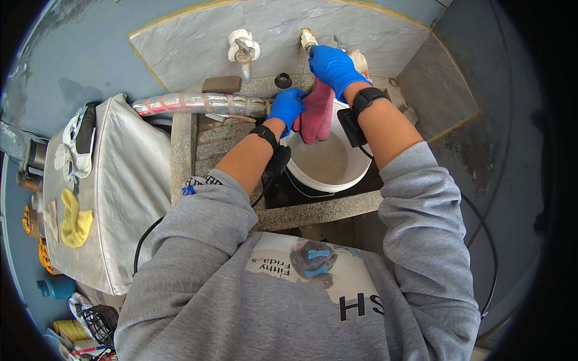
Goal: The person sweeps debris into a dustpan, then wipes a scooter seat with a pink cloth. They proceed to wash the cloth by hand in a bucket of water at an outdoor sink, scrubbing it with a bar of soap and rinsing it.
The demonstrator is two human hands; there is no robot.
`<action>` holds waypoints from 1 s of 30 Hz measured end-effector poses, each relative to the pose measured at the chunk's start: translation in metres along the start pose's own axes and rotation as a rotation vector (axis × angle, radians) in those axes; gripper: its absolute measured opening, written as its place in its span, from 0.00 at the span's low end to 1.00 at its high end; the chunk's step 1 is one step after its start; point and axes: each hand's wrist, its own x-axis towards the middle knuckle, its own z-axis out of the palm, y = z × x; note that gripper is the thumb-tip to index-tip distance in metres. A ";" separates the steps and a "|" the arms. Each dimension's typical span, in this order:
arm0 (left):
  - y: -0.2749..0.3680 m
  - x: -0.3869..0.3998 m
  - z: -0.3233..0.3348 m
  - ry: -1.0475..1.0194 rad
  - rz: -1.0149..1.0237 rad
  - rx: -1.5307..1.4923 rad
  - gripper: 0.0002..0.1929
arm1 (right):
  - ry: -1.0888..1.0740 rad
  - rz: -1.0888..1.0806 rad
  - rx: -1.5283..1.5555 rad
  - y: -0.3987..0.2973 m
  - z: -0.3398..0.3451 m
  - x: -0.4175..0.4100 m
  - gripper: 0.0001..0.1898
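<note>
A wet pink cloth item [319, 113] with rounded lobes at its lower end hangs over a white plastic bucket [336, 186]. My right hand [333, 67], in a blue disposable glove, is closed at the cloth's upper end, right by a wall pipe fitting [307, 38]. Whether its fingers touch that fitting is hidden. Lower down, my left hand [287, 108], gloved in blue too, pinches the cloth's left edge. Cloudy grey-brown water [323, 160] stands in the bucket, with the cloth's lower end just above or at its surface.
A tap [244, 58] juts from the tiled wall on the left. A foil-wrapped pipe [198, 104], a brush [230, 118], a brown block [221, 84] and a black ring [283, 80] lie around the stone sink [316, 212]. A covered appliance [131, 180] bears a yellow cloth [74, 219].
</note>
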 end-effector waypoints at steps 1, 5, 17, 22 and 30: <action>0.000 0.000 -0.001 -0.005 -0.001 -0.004 0.17 | -0.008 0.007 0.001 0.000 0.000 0.000 0.14; 0.002 0.000 -0.003 -0.005 0.004 -0.003 0.17 | -0.007 -0.002 0.003 -0.001 0.000 0.001 0.14; -0.003 0.001 -0.008 -0.060 -0.017 -0.010 0.20 | 0.006 0.001 -0.005 -0.006 0.001 0.001 0.14; -0.005 0.001 -0.008 -0.046 0.007 0.003 0.20 | 0.004 0.012 -0.003 -0.007 0.000 0.001 0.14; -0.005 0.003 -0.006 -0.047 -0.006 -0.017 0.20 | -0.050 0.000 0.010 -0.007 -0.005 0.000 0.23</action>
